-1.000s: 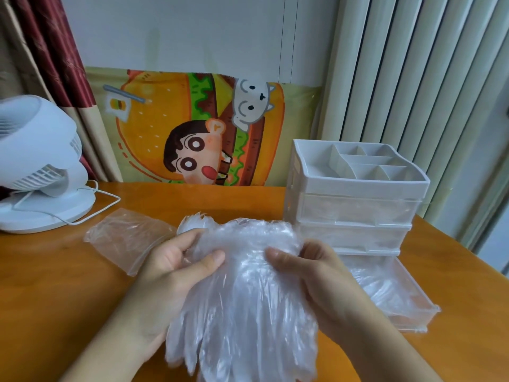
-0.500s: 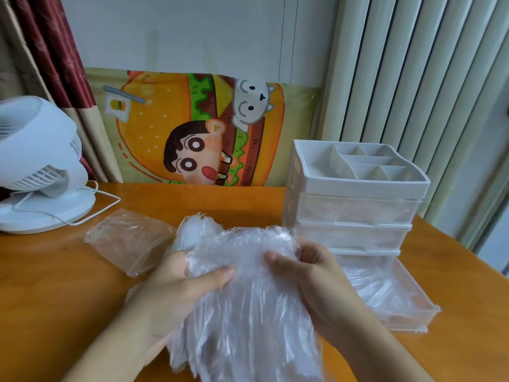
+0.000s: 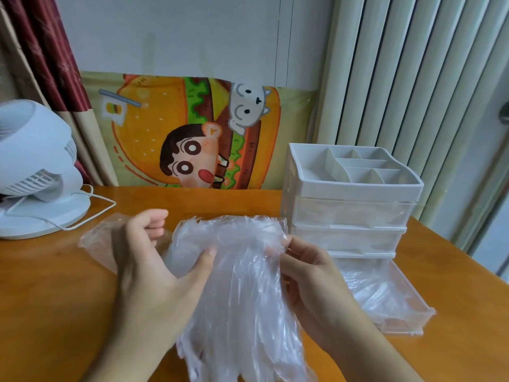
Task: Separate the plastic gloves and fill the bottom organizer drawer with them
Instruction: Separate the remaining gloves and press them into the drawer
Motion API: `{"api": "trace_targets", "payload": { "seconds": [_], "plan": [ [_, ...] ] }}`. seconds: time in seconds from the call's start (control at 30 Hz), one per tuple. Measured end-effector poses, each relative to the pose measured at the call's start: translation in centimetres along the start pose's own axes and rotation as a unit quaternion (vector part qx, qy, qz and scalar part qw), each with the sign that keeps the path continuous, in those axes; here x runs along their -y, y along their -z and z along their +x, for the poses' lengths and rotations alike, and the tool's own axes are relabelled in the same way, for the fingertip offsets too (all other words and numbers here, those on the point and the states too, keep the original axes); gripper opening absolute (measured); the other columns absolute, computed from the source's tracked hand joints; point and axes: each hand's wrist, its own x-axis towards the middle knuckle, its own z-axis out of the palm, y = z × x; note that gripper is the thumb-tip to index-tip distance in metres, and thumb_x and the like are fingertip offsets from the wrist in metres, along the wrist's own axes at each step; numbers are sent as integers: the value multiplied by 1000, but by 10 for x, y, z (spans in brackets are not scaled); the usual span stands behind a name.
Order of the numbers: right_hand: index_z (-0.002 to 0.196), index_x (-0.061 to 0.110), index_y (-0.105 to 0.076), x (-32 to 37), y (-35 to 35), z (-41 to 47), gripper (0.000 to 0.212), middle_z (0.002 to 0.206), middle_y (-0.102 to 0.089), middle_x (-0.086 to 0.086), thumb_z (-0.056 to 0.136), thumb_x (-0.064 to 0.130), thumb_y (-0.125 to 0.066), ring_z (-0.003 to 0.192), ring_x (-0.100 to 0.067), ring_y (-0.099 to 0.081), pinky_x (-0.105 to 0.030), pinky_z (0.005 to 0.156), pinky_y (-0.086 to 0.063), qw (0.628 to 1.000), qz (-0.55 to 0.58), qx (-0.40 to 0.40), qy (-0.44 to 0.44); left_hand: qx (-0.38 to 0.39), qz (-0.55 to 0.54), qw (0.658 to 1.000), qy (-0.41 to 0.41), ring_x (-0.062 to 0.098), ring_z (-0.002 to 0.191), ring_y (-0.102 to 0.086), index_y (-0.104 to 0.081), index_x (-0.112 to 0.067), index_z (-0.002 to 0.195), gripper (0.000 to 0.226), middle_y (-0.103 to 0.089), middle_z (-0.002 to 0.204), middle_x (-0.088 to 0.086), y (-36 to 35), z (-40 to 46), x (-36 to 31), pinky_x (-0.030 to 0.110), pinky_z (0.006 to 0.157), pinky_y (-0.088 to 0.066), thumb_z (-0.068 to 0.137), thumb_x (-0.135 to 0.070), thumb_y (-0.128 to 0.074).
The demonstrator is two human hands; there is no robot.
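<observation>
Plastic gloves (image 3: 237, 285): crinkly clear bundle, pinched between left hand (image 3: 154, 271), right hand (image 3: 311, 282)

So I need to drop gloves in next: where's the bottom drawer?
In the head view the bottom drawer is pulled out on the right of the table, under the white organizer, just right of the right hand.

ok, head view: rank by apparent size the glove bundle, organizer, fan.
1. glove bundle, inflated by nearness to the camera
2. organizer
3. fan, cropped at the left edge, so its rank is unsure
</observation>
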Motion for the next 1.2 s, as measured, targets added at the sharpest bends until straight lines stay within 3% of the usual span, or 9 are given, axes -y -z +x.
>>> {"api": "trace_targets", "payload": {
  "seconds": [0.17, 0.27, 0.37, 0.47, 0.73, 0.87, 1.03, 1.13, 1.2],
  "plan": [
    [91, -2, -59, -13, -13, 1, 39, 93, -59, -33, 82, 23, -87, 89, -42, -51, -54, 78, -33, 999, -5, -33, 19, 51, -79, 994, -63, 18, 74, -65, -57, -22, 96, 42, -61, 79, -6, -5, -20, -16, 25, 65, -52, 81, -59, -69],
    [89, 7, -61, -15, -18, -3, 38, 87, -58, -26, 80, 28, -91, 81, -38, -50, -49, 72, -36, 1000, -15, -1, 16, 210, -91, 972, 51, 13, 80, -73, -61, -27, 98, 59, -74, 86, -6, -10, -27, -22, 40, 73, -60, 76, -81, -63],
    [93, -3, -60, -16, -21, -7, 40, 91, -72, -20, 86, 24, -88, 83, -32, -68, -37, 74, -51, 999, -25, 38, 6, 252, -87, 956, 125, -3, 92, -69, -64, -46, 104, 49, -75, 96, -18, -10, -23, -15, 28, 76, -58, 75, -86, -62],
    [115, -18, -54, -15, -23, -8, 53, 119, -64, -42, 92, 22, -81, 103, -45, -64, -58, 91, -45, 1000, -15, 27, 0, 268, -160, 938, 148, -3, 104, -69, -72, -45, 108, 30, -77, 106, -18, -8, -17, -13, 31, 96, -54, 84, -63, -71],
    [124, -10, -66, -4, -2, -2, 34, 126, -68, -34, 97, 10, -68, 125, -52, -63, -60, 112, -46, 999, 37, 22, 0, 144, -138, 970, 139, 35, 86, -70, -73, -10, 94, 28, -72, 92, 23, -1, -1, -2, 48, 81, -55, 94, -38, -73],
    [111, -7, -71, 12, 5, -2, 31, 108, -72, -26, 87, 13, -66, 95, -35, -73, -43, 87, -60, 994, 105, 44, -4, 104, -66, 971, 203, 39, 75, -66, -69, -14, 97, 15, -67, 88, 28, 2, 9, 14, 42, 66, -49, 91, -26, -75],
    [113, 4, -67, 31, 24, -2, 29, 103, -69, -16, 84, 10, -66, 91, -31, -70, -42, 83, -61, 984, 170, 53, 29, 31, 154, 983, 91, 30, 123, -52, -39, -15, 142, 78, -46, 136, 10, 3, 6, 6, 36, 95, -46, 79, -13, -84],
    [116, 10, -59, 37, 28, -1, 44, 99, -67, -10, 78, 9, -79, 89, -29, -69, -43, 85, -60, 974, 206, 75, 50, -26, 136, 985, -101, 19, 132, -48, -59, -9, 130, 44, -50, 136, 4, 6, 2, -2, 28, 115, -33, 88, -2, -68],
    [100, 7, -61, 37, 29, -1, 38, 89, -70, -7, 72, 9, -86, 80, -25, -72, -40, 79, -62, 971, 214, 95, 56, 58, -73, 995, -23, 12, 131, -56, -66, -14, 127, 30, -62, 135, -4, 7, 5, -23, 31, 115, -40, 98, -9, -64]
  ]
}}
